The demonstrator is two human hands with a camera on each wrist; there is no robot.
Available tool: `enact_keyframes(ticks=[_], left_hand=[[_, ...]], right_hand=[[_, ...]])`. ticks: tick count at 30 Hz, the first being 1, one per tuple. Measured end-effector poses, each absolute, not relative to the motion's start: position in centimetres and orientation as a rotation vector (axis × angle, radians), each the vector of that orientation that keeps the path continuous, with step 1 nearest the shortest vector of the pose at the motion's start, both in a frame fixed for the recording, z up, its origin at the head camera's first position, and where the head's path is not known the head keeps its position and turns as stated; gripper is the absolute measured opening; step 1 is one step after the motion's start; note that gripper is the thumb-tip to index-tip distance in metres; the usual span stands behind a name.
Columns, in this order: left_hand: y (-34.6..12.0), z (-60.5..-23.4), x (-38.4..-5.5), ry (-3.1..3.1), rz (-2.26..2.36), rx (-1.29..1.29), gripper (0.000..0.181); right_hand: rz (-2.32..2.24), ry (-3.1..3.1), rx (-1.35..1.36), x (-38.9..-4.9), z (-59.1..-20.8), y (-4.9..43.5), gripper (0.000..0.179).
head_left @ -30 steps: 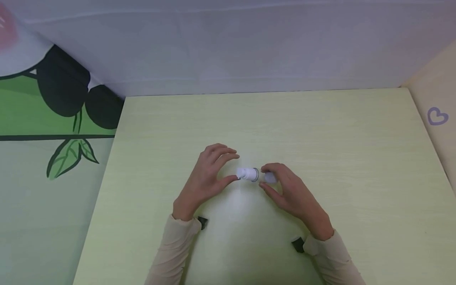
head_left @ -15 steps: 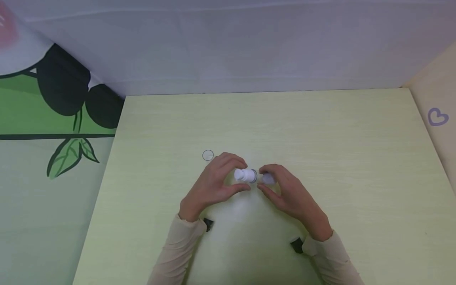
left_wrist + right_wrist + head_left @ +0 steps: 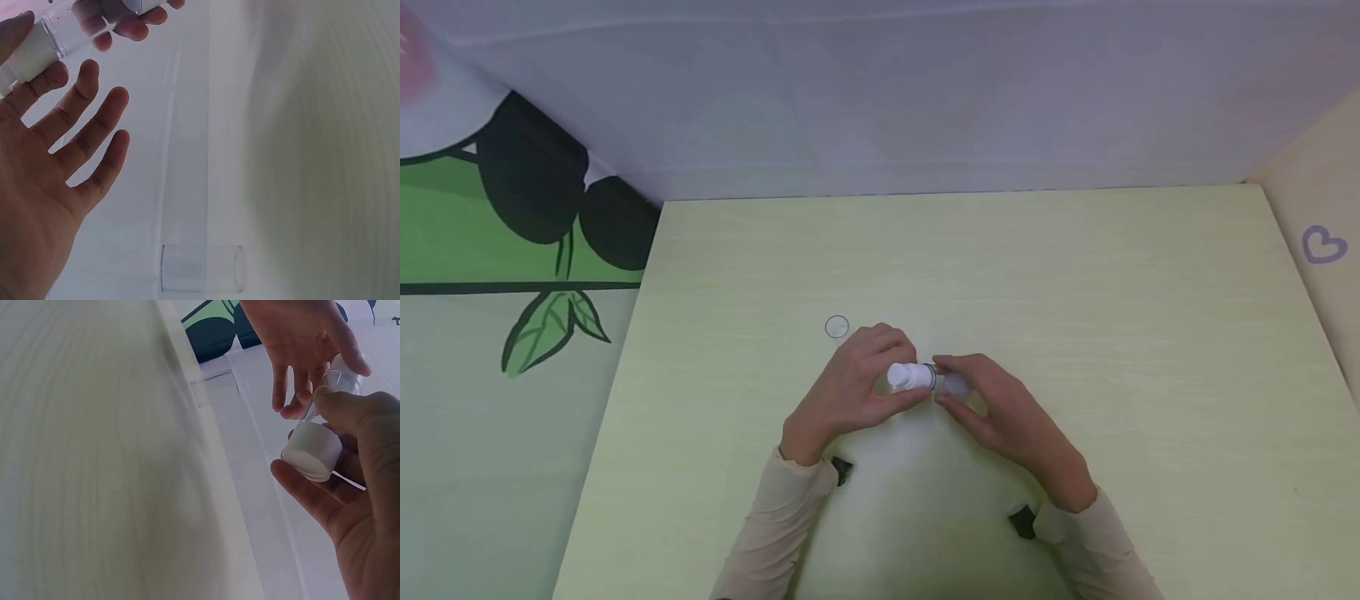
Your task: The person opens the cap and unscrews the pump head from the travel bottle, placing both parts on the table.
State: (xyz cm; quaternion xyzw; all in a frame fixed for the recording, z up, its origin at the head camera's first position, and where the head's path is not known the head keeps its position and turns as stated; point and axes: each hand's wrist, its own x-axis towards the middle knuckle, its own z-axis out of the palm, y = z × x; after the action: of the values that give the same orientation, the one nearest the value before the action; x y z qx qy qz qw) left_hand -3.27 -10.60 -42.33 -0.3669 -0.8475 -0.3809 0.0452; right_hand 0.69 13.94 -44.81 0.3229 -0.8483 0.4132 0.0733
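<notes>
Bottle: A small bottle [image 3: 922,377] is held up above the pale surface [image 3: 1112,283], lying roughly sideways between two bare hands, its white top [image 3: 902,377] towards the person's left and its white base [image 3: 312,452] towards the right. A clear body [image 3: 70,28] shows between the two; whether the top is fully seated on it cannot be told.

Left hand: The left hand [image 3: 859,382] pinches the white top between thumb and forefinger, the grip drawn in to the top's width. The other three fingers are spread and free.

Right hand: The right hand [image 3: 1011,410] holds the base end, thumb on one side and fingers on the other, the grip closed round the bottle.

Clear cylinder: A see-through cylinder [image 3: 837,327] stands upright on the surface, just beyond the left hand and apart from it.

Sleeves: Light sleeves, a left sleeve [image 3: 767,529] and a right sleeve [image 3: 1097,546], reach to the wrists.

Backdrop: A plain pale wall [image 3: 887,100] rises behind the surface. A green and black mural [image 3: 535,183] fills the left side, and a purple heart [image 3: 1324,244] marks the right wall.
</notes>
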Motion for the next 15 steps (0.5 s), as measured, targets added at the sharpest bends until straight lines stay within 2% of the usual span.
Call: enact_keyframes(ticks=[5,10,15], left_hand=[[-10.2,-42.8,-2.8,-2.514,-1.222,-1.077,0.021],[-9.2,-43.3,-2.0,-2.393,-1.25,-0.988,0.029],[-8.1,-43.6,-1.1,-2.305,-1.248,-0.847,0.035]], right_hand=[[1.27,-2.522,0.942,1.2,-44.9,13.7,0.066],[1.319,-2.462,0.885,1.7,-44.8,13.3,0.068],[1.291,-2.408,0.835,2.3,-44.7,12.9,0.062]])
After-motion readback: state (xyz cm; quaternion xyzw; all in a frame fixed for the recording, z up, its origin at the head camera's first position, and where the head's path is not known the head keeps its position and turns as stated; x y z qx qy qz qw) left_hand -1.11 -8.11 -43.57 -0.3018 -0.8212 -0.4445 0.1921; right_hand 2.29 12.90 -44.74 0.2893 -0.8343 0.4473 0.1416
